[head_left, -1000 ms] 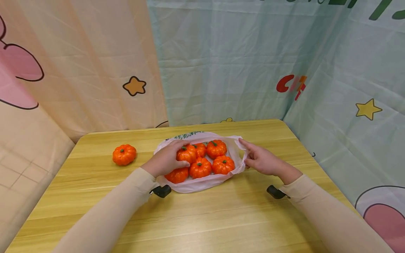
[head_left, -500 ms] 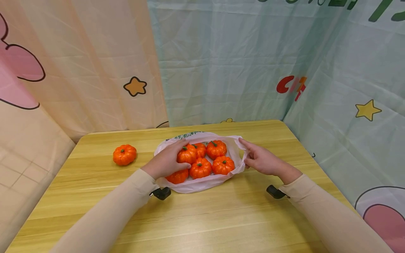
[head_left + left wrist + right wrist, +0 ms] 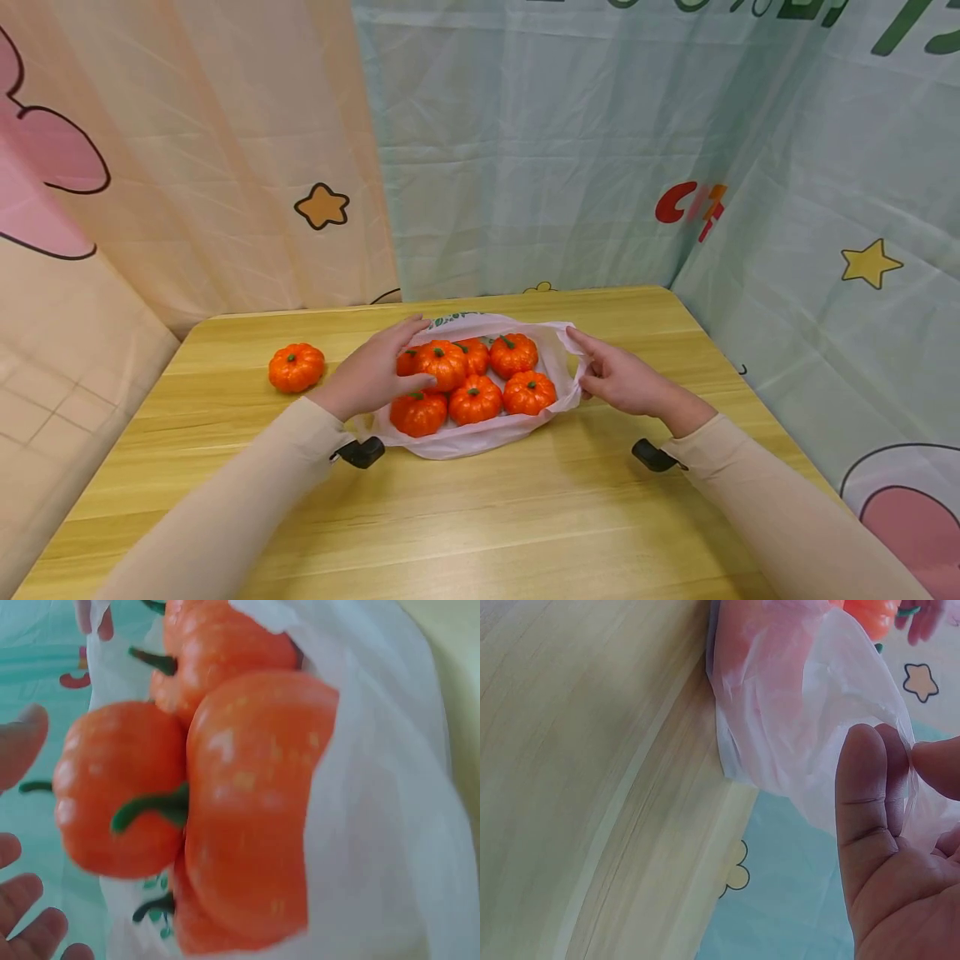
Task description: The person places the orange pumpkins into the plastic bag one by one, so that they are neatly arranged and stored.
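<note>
Several small orange pumpkins with green stems fill a thin white plastic bag (image 3: pixel 480 442) with a green leaf print, spread wide on the table. My right hand (image 3: pixel 626 375) pinches the bag's right rim between thumb and fingers, as the right wrist view shows at the bag film (image 3: pixel 780 727). At the bag's left end, my left hand (image 3: pixel 375 371) hovers with spread fingers beside the raised pumpkin (image 3: pixel 441 365). In the left wrist view its fingers (image 3: pixel 22 896) stand apart from the pumpkins, holding nothing.
One more pumpkin (image 3: pixel 296 367) sits outside the bag on the wooden table (image 3: pixel 510 525), to the left. Printed curtains (image 3: pixel 525 150) hang behind the table's back edge and along both sides.
My left hand has let go of the raised pumpkin and moved left, uncovering another pumpkin behind it. The right hand keeps its pinch on the bag's rim.
</note>
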Action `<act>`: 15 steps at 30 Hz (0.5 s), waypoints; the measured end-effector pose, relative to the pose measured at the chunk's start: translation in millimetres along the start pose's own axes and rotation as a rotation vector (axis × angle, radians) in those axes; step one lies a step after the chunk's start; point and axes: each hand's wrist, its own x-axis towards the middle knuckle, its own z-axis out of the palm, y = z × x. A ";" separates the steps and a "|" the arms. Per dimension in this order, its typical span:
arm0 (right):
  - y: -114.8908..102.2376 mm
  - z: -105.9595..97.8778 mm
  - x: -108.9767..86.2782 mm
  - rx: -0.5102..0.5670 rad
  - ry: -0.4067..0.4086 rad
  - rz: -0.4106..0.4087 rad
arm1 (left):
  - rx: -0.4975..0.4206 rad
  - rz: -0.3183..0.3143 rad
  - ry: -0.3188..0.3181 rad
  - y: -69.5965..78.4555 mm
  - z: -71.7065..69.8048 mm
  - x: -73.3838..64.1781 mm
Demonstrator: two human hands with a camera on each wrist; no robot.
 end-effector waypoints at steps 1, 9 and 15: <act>0.2 0.0 0.0 0.002 0.001 -0.001 | -0.003 -0.001 0.013 -2.8 -3.8 -1.9; 1.4 -0.5 0.3 0.010 -0.005 -0.007 | 0.083 -0.054 0.103 -38.7 -35.0 -21.8; 2.2 -0.5 0.9 0.012 -0.006 -0.017 | 0.149 -0.140 0.111 -70.5 -51.5 -36.8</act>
